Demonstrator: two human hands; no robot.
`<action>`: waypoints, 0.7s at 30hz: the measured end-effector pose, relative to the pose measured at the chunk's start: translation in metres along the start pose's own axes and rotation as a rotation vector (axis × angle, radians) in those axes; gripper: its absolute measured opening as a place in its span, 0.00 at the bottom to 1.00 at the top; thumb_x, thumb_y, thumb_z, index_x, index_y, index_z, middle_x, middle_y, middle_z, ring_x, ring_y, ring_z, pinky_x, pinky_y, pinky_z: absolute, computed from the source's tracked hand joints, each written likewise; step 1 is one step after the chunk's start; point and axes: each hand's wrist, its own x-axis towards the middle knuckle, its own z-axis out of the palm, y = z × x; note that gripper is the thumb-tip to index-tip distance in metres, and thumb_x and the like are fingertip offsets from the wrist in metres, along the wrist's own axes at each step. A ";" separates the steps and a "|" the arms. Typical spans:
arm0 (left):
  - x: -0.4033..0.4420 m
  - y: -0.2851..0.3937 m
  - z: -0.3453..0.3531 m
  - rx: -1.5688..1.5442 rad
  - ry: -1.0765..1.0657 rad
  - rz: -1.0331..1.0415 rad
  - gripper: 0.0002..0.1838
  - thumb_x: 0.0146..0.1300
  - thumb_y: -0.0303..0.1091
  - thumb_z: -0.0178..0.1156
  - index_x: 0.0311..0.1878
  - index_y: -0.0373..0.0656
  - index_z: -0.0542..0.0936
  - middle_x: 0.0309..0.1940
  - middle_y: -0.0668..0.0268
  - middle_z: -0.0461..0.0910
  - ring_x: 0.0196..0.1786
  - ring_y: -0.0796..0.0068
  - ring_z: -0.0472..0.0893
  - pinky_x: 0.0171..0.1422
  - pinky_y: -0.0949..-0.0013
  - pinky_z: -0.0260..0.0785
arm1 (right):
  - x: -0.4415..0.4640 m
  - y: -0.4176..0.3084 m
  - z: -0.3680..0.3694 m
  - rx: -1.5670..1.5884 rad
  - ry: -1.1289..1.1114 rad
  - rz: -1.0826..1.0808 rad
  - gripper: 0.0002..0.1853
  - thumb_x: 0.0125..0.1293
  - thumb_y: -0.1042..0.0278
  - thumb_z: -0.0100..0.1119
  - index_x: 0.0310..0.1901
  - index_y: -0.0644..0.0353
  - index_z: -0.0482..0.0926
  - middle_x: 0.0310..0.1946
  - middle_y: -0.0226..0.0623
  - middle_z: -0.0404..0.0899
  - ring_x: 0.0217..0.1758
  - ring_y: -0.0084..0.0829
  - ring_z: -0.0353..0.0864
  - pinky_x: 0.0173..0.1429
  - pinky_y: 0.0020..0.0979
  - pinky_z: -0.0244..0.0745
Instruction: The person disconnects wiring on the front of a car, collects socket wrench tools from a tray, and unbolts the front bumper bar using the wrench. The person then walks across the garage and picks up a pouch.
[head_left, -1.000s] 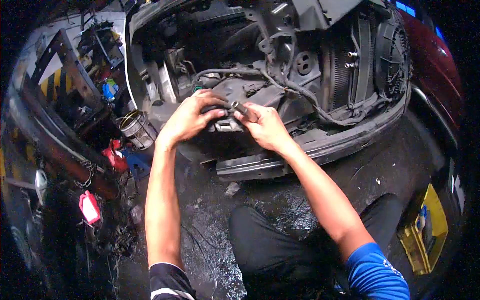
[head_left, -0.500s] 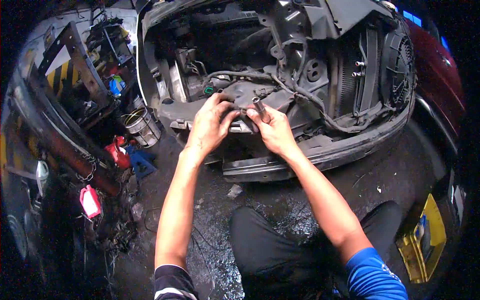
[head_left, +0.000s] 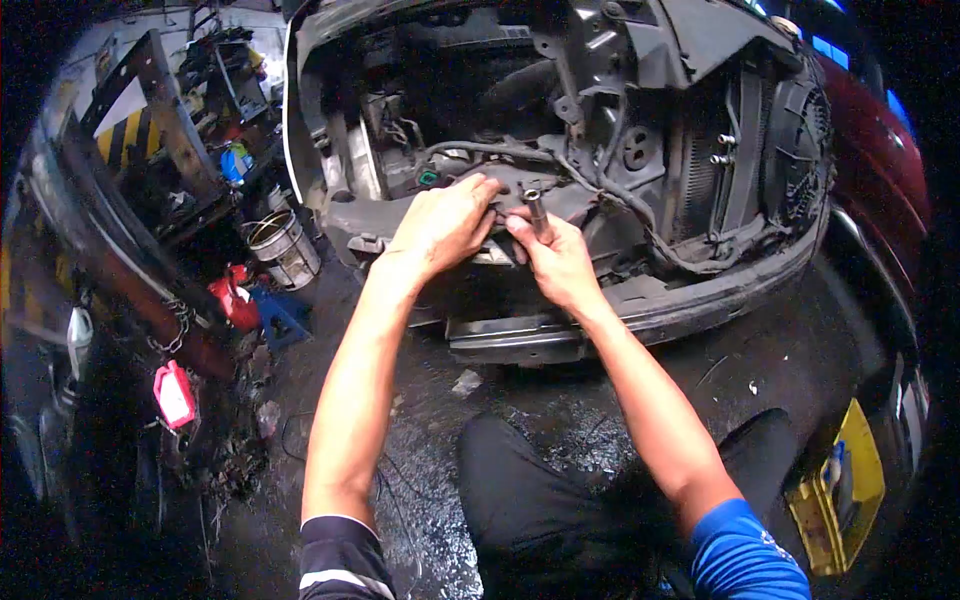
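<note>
My right hand (head_left: 556, 262) is closed around a metal socket wrench (head_left: 537, 210), its hollow end pointing up. My left hand (head_left: 445, 225) is bent over the front edge of the dark plastic panel (head_left: 375, 218) of an opened car front, fingers curled together. Whatever lies under its fingertips is hidden. Both hands are close together, with the left fingertips just left of the wrench. A wiring harness (head_left: 645, 215) runs behind and to the right of them. Below the hands is the metal bumper beam (head_left: 640, 322).
At right in the car front are a radiator (head_left: 697, 150) and a fan (head_left: 795, 150). A paint bucket (head_left: 284, 250), a blue stand (head_left: 280, 316) and a pink bottle (head_left: 174, 394) are at left. A yellow container (head_left: 838, 500) lies at lower right on the wet floor.
My left hand has moved right and slightly up, its fingers reaching further over the panel. The right hand with the socket wrench has shifted slightly right. The view has moved a little.
</note>
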 end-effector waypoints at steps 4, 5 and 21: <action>0.006 -0.003 -0.010 0.019 -0.194 0.051 0.14 0.62 0.33 0.58 0.50 0.38 0.77 0.42 0.52 0.81 0.44 0.50 0.83 0.47 0.55 0.78 | -0.002 0.002 -0.002 -0.011 -0.015 0.009 0.13 0.71 0.59 0.61 0.45 0.61 0.82 0.21 0.20 0.72 0.27 0.14 0.65 0.33 0.24 0.63; 0.006 -0.007 -0.008 -0.021 -0.170 0.088 0.14 0.62 0.33 0.58 0.49 0.38 0.78 0.42 0.52 0.81 0.45 0.49 0.82 0.48 0.54 0.77 | -0.002 0.003 -0.003 -0.023 -0.020 0.004 0.14 0.71 0.59 0.60 0.48 0.61 0.83 0.21 0.20 0.72 0.28 0.13 0.65 0.33 0.24 0.63; 0.001 -0.003 -0.026 -0.863 -0.267 -0.507 0.18 0.64 0.36 0.66 0.52 0.34 0.82 0.43 0.63 0.85 0.44 0.79 0.80 0.53 0.72 0.72 | -0.007 -0.004 -0.004 -0.215 -0.059 -0.180 0.10 0.69 0.65 0.61 0.44 0.63 0.81 0.22 0.37 0.75 0.29 0.19 0.65 0.35 0.30 0.69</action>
